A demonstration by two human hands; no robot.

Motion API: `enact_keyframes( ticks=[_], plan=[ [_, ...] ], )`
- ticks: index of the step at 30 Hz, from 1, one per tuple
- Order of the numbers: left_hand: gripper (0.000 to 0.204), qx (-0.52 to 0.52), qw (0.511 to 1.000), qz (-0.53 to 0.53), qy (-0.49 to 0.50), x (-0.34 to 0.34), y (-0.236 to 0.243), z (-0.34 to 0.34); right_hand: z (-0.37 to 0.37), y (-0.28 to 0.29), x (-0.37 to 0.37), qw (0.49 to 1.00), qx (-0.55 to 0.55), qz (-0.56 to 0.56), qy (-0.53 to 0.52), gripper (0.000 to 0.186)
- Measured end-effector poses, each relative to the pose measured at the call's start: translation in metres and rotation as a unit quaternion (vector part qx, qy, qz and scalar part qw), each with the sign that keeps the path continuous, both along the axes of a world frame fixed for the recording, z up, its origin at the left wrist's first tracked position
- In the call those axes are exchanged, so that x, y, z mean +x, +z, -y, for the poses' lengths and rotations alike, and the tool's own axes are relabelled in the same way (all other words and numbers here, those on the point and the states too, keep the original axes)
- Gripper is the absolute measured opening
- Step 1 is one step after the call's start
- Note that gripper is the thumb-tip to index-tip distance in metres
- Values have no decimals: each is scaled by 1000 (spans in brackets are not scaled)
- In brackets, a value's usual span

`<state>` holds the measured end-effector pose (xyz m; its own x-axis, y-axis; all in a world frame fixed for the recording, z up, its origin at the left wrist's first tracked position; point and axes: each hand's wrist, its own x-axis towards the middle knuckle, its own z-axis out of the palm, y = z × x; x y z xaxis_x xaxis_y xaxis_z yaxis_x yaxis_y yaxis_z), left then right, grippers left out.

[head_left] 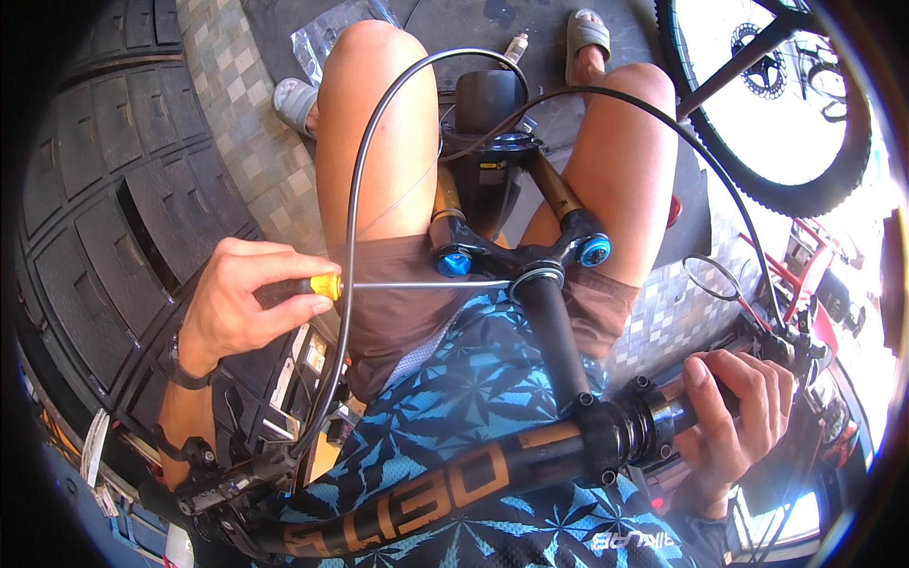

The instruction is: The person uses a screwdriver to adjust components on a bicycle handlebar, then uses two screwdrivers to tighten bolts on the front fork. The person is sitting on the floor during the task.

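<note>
The screwdriver (398, 285) is held level across the lap by the left hand (251, 293), its fingers clenched round the handle and its tip brought up to the ring (537, 272) at the foot of the black steerer tube (559, 346), where the tube meets the fork crown (494, 256). The handlebar (417, 488) is grasped by the fingers of the right hand (734, 417), close beside the stem clamp, and the fork is propped between the thighs. The step appears to be a careful lifting or seating of that ring; whether the tip is under its edge cannot be told from here. For this to be done well, the blade should be laid flat in the seam, and short, gentle twists should be used rather than one hard push, since a slip could score the tube or the crown. The ring is best worked at several points round its edge, so that it is not cocked to one side. The bar should be braced firmly by the right hand so that the steerer is not swung, and the hose (356, 189) looping across the shaft should be eased clear of the handle.
</note>
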<state>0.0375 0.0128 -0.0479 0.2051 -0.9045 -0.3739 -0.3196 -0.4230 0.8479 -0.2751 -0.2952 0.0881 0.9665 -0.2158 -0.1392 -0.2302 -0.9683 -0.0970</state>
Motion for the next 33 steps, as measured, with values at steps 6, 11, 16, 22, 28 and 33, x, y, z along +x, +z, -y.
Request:
enact_keyframes(
  ticks=[6, 11, 16, 22, 28, 33],
  plan=[
    [29, 32, 999, -14, 33, -20, 25, -5, 0, 0, 3, 1000, 16, 0, 16, 39],
    [33, 37, 998, -7, 54, -41, 41, -16, 1, 3, 2, 999, 23, -11, 25, 39],
    [36, 21, 995, -39, 90, -56, 40, -29, 5, -1, 2, 999, 22, -2, 42, 41],
    [31, -48, 995, -87, 29, -67, 42, 5, 1, -10, 26, 987, -39, 116, 105, 43],
    [28, -74, 968, -25, 238, -40, 29, -65, 13, -10, 53, 967, -48, 216, 129, 50],
    [32, -6, 904, -224, 363, -89, 19, -104, 41, -19, 93, 968, -18, 224, 113, 47]
  ],
)
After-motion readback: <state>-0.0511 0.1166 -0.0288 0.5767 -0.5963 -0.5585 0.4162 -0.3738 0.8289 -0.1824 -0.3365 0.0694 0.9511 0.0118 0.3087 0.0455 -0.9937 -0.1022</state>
